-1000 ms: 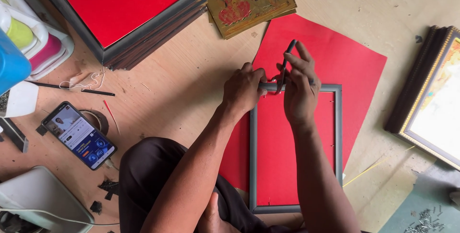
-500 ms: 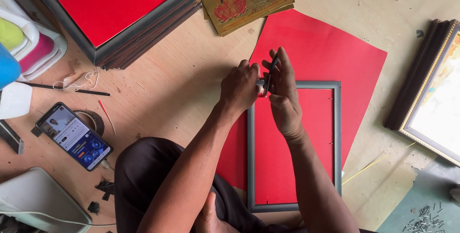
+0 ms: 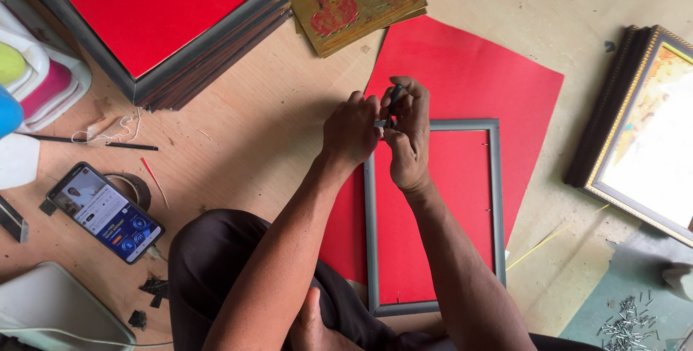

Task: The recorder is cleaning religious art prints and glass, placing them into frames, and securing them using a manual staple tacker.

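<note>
1. The grey frame [image 3: 433,214] lay flat on a red sheet [image 3: 476,84] on the wooden floor [image 3: 253,134], its long axis running away from the person.
2. It enclosed a red panel.
3. At its far left corner, the left hand [image 3: 351,132] pinched the frame edge.
4. The right hand [image 3: 409,134] was closed on a small dark tool [image 3: 395,97], which pointed away.
5. A stack of frames [image 3: 166,33] held a red board.

I see both hands at the top left corner of the grey frame [image 3: 432,215], which lies on a red sheet [image 3: 469,76]. My left hand [image 3: 351,133] grips the corner. My right hand [image 3: 408,138] holds a dark tool [image 3: 394,98] upright against it. A phone [image 3: 105,212] lies well apart, near the stacked frames [image 3: 155,22].
</note>
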